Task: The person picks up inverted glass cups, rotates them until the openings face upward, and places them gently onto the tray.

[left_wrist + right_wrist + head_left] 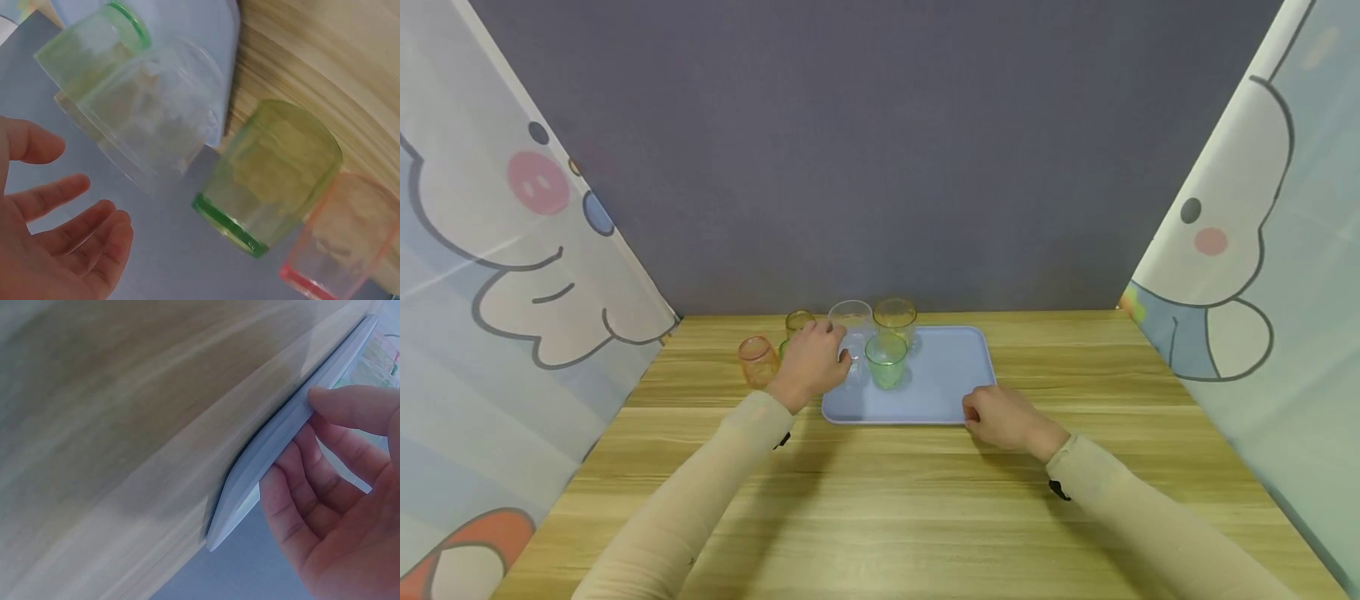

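I get soft light — a faint shadow on the table (895,500) under the right hand (1003,417) — while left of its grip, its wrist view looks hazy, blurred.

In the head view, the left hand (812,361) hides most of what seems a green cup (783,348).

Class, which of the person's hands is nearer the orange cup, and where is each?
Left. The left hand is just right of the orange cup; the right hand is farther off, gripping the tray at its near right corner.
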Action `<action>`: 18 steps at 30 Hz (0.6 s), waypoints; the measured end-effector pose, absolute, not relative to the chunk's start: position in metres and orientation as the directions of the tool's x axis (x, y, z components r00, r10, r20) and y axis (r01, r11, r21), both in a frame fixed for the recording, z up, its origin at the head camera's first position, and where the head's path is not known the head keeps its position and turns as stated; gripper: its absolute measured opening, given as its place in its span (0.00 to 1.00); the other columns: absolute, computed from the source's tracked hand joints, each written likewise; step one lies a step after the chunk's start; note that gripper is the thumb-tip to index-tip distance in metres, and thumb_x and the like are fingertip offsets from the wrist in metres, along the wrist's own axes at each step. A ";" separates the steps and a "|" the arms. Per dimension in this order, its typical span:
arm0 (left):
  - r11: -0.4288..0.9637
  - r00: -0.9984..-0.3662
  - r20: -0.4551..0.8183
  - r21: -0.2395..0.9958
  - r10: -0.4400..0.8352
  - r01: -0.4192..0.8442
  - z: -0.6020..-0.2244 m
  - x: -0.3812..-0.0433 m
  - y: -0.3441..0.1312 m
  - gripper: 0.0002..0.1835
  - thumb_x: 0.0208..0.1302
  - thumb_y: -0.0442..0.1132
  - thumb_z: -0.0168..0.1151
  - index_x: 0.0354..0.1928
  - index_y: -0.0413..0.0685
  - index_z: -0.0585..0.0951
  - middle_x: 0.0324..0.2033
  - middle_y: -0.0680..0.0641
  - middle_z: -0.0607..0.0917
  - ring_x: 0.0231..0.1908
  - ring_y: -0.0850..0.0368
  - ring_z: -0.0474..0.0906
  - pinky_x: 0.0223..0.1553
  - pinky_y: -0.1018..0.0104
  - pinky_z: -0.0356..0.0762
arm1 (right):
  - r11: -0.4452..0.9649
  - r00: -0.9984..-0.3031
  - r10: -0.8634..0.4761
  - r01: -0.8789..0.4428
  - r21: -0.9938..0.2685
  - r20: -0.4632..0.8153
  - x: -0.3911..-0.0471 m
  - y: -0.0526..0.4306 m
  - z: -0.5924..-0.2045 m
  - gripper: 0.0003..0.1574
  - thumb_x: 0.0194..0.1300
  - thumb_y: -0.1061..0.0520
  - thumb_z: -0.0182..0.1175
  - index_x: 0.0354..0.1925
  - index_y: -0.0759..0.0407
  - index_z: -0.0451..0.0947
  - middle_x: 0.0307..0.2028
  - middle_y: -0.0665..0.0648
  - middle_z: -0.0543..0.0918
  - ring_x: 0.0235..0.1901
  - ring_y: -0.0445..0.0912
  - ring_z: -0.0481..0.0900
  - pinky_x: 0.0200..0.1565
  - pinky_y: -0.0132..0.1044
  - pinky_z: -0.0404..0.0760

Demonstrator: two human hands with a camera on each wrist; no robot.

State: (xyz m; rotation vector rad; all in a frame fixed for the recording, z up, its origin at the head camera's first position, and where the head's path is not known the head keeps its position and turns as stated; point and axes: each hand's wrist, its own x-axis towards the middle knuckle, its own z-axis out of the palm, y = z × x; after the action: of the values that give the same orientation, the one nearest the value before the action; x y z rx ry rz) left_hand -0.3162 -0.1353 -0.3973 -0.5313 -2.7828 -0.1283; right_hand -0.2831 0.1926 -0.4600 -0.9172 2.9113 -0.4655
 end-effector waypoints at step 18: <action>0.968 -0.943 0.231 0.027 0.239 0.251 -0.396 -0.322 -0.169 0.20 0.64 0.41 0.57 0.54 0.36 0.80 0.51 0.33 0.77 0.54 0.33 0.74 0.53 0.37 0.73 | 0.785 -0.824 -0.566 -0.552 -0.283 0.036 -0.285 0.192 -0.463 0.12 0.64 0.61 0.68 0.26 0.49 0.78 0.25 0.44 0.78 0.25 0.39 0.72 0.28 0.37 0.74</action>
State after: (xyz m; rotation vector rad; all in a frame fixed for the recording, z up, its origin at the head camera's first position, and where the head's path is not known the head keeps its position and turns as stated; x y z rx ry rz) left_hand -0.3220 -0.1689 -0.3963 -0.3645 -2.8901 -0.0828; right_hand -0.2853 0.1920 -0.4629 -0.9148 2.9196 -0.4389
